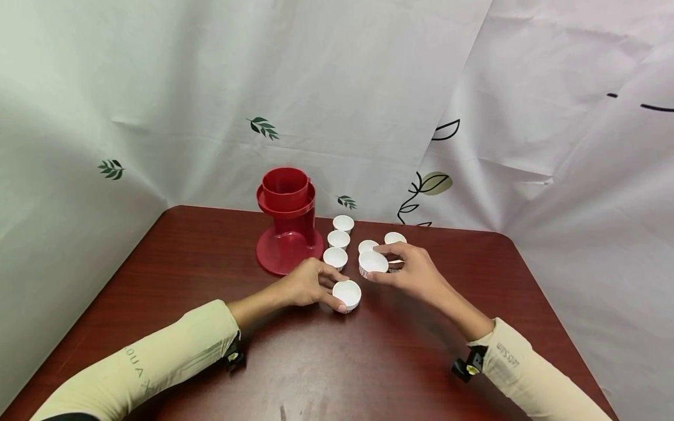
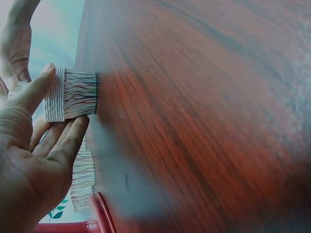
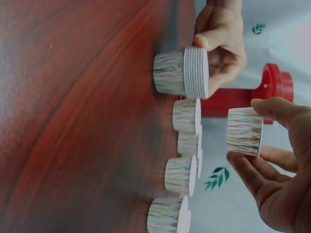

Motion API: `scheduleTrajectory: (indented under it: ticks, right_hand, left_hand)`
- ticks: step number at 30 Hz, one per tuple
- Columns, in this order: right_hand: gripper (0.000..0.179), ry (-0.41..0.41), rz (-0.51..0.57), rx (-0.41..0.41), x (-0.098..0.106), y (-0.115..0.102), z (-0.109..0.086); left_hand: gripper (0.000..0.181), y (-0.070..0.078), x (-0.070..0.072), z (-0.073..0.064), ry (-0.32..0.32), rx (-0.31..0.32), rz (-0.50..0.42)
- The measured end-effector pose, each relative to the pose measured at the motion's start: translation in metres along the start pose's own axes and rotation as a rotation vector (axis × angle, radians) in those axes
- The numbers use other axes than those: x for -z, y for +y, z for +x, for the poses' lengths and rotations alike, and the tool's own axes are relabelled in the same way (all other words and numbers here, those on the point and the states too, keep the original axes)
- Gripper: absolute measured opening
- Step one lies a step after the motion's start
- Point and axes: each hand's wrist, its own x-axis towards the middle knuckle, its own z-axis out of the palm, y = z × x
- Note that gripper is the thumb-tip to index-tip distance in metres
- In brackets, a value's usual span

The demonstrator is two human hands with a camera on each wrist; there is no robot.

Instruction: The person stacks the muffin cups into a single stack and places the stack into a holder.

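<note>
A stack of nested white paper cups with wavy coloured lines stands on the table, and my left hand grips it between thumb and fingers. Its several layered rims show in the left wrist view. My right hand pinches one paper cup by its sides, held up off the table. Behind the left hand, a row of 3 cups stands beside the red stand. Another cup sits just beyond the held one, and one more cup is partly hidden behind the right hand.
A red plastic stand with a round base and a cup-like top is at the back, left of the cups. The brown wooden table ends at a white curtain with leaf prints.
</note>
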Motion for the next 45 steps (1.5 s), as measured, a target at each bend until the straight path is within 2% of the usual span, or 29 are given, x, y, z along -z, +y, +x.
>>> scheduleTrajectory:
  ticks: [14, 20, 25, 34, 45]
  right_hand:
    - [0.048, -0.071, 0.067, 0.072, -0.017, -0.009, -0.006]
    - [0.047, -0.130, 0.101, 0.106, -0.025, -0.011, -0.009]
    - [0.048, -0.158, 0.115, 0.099, -0.030, -0.011, -0.010]
    - [0.055, -0.183, 0.077, 0.061, -0.037, -0.008, -0.012]
    - [0.060, -0.230, 0.018, 0.086, -0.043, 0.000, -0.013]
  left_hand:
    - [0.046, -0.004, 0.001, 0.002, -0.012, -0.020, -0.016]
    - [0.037, -0.003, 0.000, 0.002, -0.017, -0.028, -0.004]
    - [0.035, -0.003, 0.000, 0.001, -0.017, -0.035, -0.010]
    - [0.034, -0.004, 0.000, -0.001, -0.018, -0.044, -0.024]
    - [0.043, -0.003, 0.000, 0.000, -0.018, -0.026, -0.029]
